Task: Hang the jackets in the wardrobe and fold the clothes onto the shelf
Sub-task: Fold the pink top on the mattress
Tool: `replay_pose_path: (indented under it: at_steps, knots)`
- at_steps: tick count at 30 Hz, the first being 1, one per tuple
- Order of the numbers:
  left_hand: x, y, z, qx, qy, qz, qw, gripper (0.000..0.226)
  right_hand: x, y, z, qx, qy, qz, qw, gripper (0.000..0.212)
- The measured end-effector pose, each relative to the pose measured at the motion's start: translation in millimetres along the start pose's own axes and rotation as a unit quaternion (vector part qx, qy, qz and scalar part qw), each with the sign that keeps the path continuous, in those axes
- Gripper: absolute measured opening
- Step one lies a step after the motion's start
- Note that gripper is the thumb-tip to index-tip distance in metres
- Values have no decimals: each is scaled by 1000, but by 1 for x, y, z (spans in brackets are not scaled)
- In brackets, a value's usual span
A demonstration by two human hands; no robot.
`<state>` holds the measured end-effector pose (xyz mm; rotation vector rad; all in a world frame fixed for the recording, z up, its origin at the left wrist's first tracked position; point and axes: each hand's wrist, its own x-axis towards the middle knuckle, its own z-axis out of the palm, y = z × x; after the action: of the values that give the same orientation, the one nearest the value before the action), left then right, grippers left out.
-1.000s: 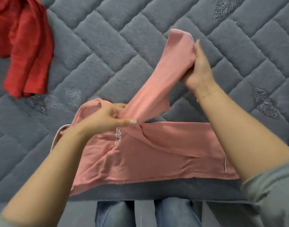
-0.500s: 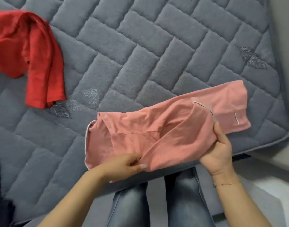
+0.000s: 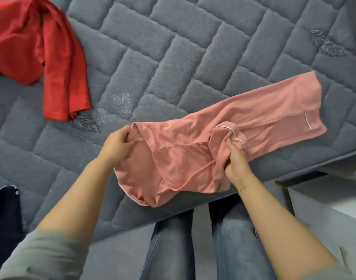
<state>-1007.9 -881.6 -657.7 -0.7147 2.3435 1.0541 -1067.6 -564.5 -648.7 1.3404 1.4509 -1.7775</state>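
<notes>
On grey quilted mattress [image 3: 193,57], near lower edge: pink pyjama top [image 3: 223,128] half-folded, left hand [image 3: 117,146] fingers pinching its left edge, right hand [image 3: 236,160] fingers gripping piped cuff; best flattened, sleeve laid square before next fold.

Soft matt knit cloth in the pink garment [image 3: 223,138] — thin pale piping along its edges. Similar matt cloth, slightly creased, in the red garment [image 3: 52,47]. Quilted grey mattress [image 3: 173,57] — fuzzy, napped, with glittery leaf patches. Faded denim on the jeans [image 3: 233,239]. Smooth white finish on the cabinet [image 3: 334,209].
</notes>
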Motion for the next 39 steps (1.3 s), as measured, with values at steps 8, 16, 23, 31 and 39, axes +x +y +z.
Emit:
replay_pose_path:
  at_steps: [8, 16, 23, 31, 39]
  knots:
    - [-26, -3, 12, 105, 138, 82, 981, 49, -21, -9, -36, 88, -95, 41, 991, 32]
    - [-88, 22, 92, 331, -235, 267, 874, 103, -89, -15, -88, 198, -156, 66, 965, 55]
    - [-95, 41, 71, 183, -192, 243, 933, 37, -127, -27, -118, 272, -187, -3, 944, 72]
    - [-57, 94, 28, 103, -199, 199, 954, 38, -80, -93, -133, 271, -163, -107, 943, 39]
    - [14, 129, 79, 100, -21, 126, 987, 12, 51, -163, -116, 190, -34, -60, 979, 15]
